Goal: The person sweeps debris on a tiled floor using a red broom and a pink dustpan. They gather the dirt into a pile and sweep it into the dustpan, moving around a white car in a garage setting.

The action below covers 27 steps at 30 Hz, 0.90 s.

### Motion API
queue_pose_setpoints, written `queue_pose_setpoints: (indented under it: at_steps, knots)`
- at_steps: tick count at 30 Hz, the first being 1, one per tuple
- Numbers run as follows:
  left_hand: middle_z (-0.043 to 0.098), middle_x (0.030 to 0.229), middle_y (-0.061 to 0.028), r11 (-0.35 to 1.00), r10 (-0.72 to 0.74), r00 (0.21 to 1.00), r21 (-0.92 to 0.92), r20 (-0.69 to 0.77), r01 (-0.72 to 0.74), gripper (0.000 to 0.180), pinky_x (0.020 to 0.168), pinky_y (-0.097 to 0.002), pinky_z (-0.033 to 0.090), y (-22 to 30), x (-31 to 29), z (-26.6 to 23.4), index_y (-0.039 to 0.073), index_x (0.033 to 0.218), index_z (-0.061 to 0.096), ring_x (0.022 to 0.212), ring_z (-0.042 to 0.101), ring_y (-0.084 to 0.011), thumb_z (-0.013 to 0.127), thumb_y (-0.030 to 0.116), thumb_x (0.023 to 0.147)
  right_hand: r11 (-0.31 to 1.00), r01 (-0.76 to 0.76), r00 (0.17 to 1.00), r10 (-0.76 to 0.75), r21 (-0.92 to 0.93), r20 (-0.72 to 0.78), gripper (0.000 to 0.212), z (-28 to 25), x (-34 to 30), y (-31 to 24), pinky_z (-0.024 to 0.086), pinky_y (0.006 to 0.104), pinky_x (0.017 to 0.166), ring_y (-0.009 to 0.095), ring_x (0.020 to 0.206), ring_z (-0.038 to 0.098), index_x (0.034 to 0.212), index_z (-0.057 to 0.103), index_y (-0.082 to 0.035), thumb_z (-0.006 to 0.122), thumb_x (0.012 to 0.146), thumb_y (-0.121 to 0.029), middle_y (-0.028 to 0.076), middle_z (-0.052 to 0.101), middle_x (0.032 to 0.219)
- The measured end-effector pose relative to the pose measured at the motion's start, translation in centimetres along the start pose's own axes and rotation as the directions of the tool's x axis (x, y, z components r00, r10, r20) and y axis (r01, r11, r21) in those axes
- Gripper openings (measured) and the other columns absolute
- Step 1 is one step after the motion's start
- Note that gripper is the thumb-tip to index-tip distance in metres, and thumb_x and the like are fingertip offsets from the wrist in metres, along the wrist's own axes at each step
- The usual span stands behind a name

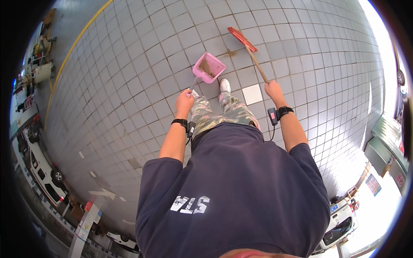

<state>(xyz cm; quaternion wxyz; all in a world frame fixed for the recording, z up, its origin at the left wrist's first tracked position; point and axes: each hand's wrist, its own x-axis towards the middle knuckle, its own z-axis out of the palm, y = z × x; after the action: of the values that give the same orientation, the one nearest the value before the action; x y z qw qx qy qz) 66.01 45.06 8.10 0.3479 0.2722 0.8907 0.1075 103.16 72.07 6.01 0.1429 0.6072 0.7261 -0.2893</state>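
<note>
Hands work a sweeping set on the grey tiled floor [129, 64]. Left hand [184, 102] has its grip closed around the thin handle of a pink dustpan [208, 67], which rests on the tiles just ahead of the white shoes [224, 85] and holds brown dirt. Right hand [273, 91] has its grip wrapped around the wooden handle of a red broom [243, 39], bristles beyond the dustpan beside a brown smear [231, 53].

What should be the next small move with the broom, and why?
Probably draw the red broom toward the pink dustpan. A brown dirt patch lies on the tiles between them, the pan already holds debris, and the right hand grips the handle.
</note>
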Motion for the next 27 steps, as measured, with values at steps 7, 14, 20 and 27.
queue_pose_setpoints:
  at_steps: [7, 14, 20, 27]
  knots:
    - [0.071, 0.108, -0.0157, 0.995, -0.053, 0.99, 0.095, 0.133, 0.041, 0.028, 0.088, -0.0456, 0.054, 3.5, 0.0, 1.6, 0.019, 0.114, 0.071, 0.103, 0.067, -0.0358, 0.058, 0.019, 0.089, 0.999, -0.031, 0.986, 0.037, -0.04, 0.164, 0.031, 0.9, 0.0, -3.7, 0.052, 0.0538, 0.087, 0.049, 0.1, 0.063, 0.1, 0.065, 0.007, 0.057, 0.087, -0.02, 0.034, 0.066, 0.102]
    - [0.071, 0.11, -0.0152, 0.989, -0.031, 0.985, 0.146, 0.168, 0.006, 0.029, 0.089, -0.0447, 0.054, 3.3, 0.3, 2.3, 0.021, 0.115, 0.07, 0.104, 0.067, -0.0346, 0.059, 0.019, 0.089, 0.974, -0.089, 0.985, 0.055, 0.209, 0.163, 0.032, 2.1, 0.3, 0.0, 0.048, 0.0453, 0.047, 0.034, 0.052, 0.062, 0.085, 0.064, 0.008, 0.054, 0.088, -0.022, 0.023, 0.063, 0.066]
    - [0.071, 0.11, -0.0153, 0.986, -0.051, 0.983, 0.164, 0.175, 0.022, 0.03, 0.09, -0.044, 0.054, 2.9, 0.5, 3.1, 0.023, 0.115, 0.071, 0.105, 0.067, -0.0345, 0.061, 0.018, 0.087, 0.932, -0.245, 0.896, 0.113, 0.266, 0.429, 0.028, -2.1, -1.6, -4.9, 0.036, 0.038, 0.035, 0.019, 0.042, 0.052, 0.079, 0.062, 0.003, 0.055, 0.09, -0.021, 0.011, 0.056, 0.057]
    - [0.071, 0.112, -0.0156, 0.992, -0.075, 0.98, 0.112, 0.182, 0.055, 0.031, 0.091, -0.0447, 0.053, 1.8, 1.1, 3.4, 0.023, 0.115, 0.071, 0.106, 0.067, -0.0341, 0.062, 0.017, 0.086, 0.76, -0.37, 0.818, -0.006, 0.535, 0.575, 0.026, -6.7, -2.7, -3.0, 0.032, 0.0229, 0.038, 0.004, 0.047, 0.043, 0.099, 0.065, -0.002, 0.057, 0.098, -0.027, 0.0, 0.057, 0.071]
